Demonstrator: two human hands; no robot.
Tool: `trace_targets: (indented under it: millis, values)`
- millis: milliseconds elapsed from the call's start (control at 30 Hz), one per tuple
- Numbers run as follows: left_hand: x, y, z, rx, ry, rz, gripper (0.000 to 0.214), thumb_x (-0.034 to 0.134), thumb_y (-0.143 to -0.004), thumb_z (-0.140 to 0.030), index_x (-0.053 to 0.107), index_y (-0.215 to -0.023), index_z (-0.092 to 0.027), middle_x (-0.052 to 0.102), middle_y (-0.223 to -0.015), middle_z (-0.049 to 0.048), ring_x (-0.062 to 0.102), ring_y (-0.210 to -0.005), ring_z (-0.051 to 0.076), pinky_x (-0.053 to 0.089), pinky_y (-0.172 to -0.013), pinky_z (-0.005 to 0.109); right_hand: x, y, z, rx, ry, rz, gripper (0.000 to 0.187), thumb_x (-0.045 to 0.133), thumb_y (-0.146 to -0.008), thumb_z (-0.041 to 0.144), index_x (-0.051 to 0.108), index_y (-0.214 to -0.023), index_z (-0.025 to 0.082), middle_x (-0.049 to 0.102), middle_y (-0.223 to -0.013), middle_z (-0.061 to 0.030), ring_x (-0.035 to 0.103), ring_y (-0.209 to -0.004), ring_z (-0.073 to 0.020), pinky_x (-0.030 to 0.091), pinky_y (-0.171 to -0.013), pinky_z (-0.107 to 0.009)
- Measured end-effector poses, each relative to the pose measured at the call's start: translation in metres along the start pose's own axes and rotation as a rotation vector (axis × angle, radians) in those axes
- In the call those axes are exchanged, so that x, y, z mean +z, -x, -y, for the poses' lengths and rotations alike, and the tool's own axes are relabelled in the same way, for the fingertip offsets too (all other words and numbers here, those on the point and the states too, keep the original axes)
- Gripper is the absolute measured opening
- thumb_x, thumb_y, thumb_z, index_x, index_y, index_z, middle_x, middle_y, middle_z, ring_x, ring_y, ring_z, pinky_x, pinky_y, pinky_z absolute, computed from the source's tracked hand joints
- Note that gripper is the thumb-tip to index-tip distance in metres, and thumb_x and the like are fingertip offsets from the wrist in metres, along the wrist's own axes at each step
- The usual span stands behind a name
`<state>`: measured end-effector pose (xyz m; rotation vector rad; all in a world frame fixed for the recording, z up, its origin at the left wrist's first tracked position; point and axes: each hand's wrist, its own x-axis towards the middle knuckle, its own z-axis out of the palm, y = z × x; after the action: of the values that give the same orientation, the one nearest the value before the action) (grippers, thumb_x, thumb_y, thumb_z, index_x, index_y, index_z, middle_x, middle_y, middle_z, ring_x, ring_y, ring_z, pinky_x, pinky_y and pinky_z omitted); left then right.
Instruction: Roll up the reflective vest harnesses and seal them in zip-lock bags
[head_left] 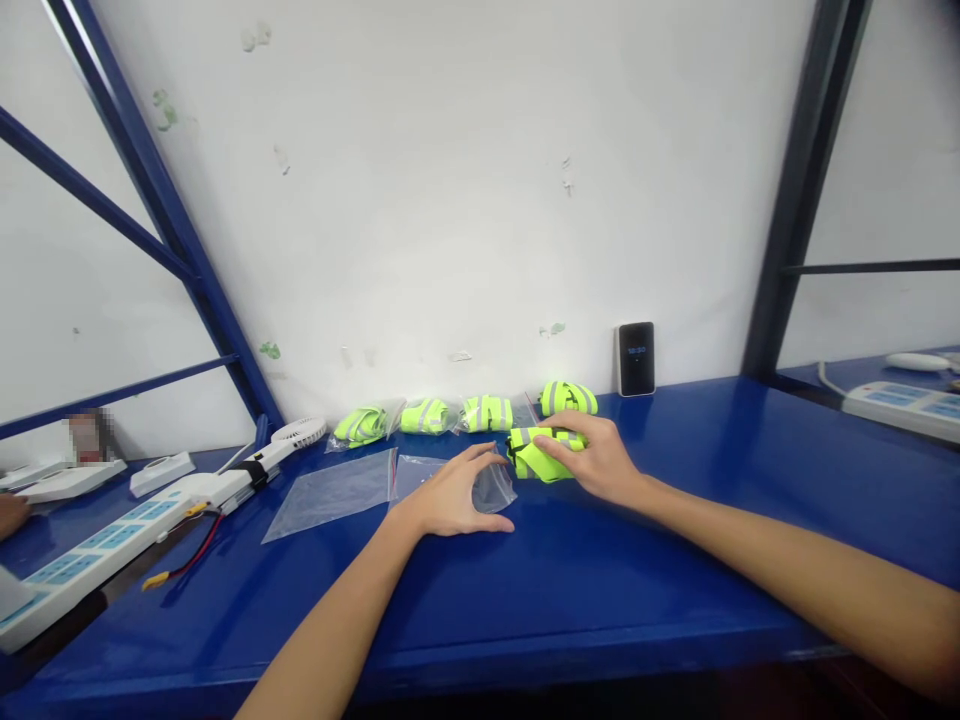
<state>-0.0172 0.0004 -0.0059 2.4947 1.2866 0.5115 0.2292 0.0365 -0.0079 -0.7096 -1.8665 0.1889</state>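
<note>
My right hand grips a rolled neon-yellow reflective strap with a silver stripe and dark edging, just above the table. Left of it, my left hand lies over a clear zip bag, thumb and fingers spread wide around the bag's mouth. Part of this bag is hidden behind that hand. A second flat clear zip bag lies farther left. Behind the hands, another rolled strap rests by the wall, beside bagged rolls such as this bagged strap.
A black-faced clock device stands against the wall. To the left are a white handheld fan, a long power strip and a red-black cable with yellow connectors. Another person's hand shows at the left edge. Blue table spans the front.
</note>
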Motion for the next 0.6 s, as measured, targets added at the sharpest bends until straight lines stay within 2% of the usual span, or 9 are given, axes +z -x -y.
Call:
trace_targets:
  millis: [100, 233, 333, 600]
  values:
    - [0.002, -0.001, -0.003, -0.007, 0.048, -0.066, 0.077, 0.074, -0.062, -0.062, 0.053, -0.124, -0.022, 0.043, -0.144, 0.0151, 0.038, -0.135, 0.035, 0.033, -0.109, 0.048, 0.002, 0.0, 0.0, 0.003, 0.0, 0.007, 0.022, 0.064, -0.085, 0.039, 0.07, -0.089, 0.019, 0.074, -0.09, -0.0074, 0.069, -0.082, -0.0239, 0.053, -0.073, -0.034]
    - [0.005, -0.003, -0.01, -0.06, 0.074, -0.068, 0.072, 0.074, -0.061, -0.062, 0.049, -0.115, -0.021, 0.058, -0.118, 0.0112, 0.058, -0.105, 0.03, 0.046, -0.088, 0.042, 0.004, 0.0, 0.002, 0.008, -0.011, -0.027, 0.022, 0.065, -0.085, 0.038, 0.071, -0.089, 0.018, 0.075, -0.089, -0.0065, 0.069, -0.082, -0.0228, 0.053, -0.073, -0.032]
    - [0.007, -0.004, -0.017, -0.089, 0.052, -0.058, 0.067, 0.072, -0.063, -0.064, 0.046, -0.107, -0.021, 0.059, -0.105, 0.0068, 0.058, -0.092, 0.026, 0.045, -0.077, 0.035, 0.004, 0.0, 0.003, -0.001, -0.023, -0.057, 0.022, 0.065, -0.085, 0.039, 0.071, -0.089, 0.018, 0.075, -0.09, -0.0063, 0.069, -0.084, -0.0227, 0.053, -0.073, -0.031]
    - [0.009, -0.008, -0.024, -0.077, 0.145, -0.167, 0.051, 0.066, -0.072, -0.059, 0.039, -0.094, -0.021, 0.049, -0.092, 0.0011, 0.049, -0.079, 0.016, 0.038, -0.067, 0.027, 0.005, 0.002, 0.0, -0.057, -0.01, 0.003, 0.018, 0.065, -0.086, 0.035, 0.069, -0.091, 0.018, 0.073, -0.089, -0.0063, 0.068, -0.081, -0.0211, 0.051, -0.074, -0.032]
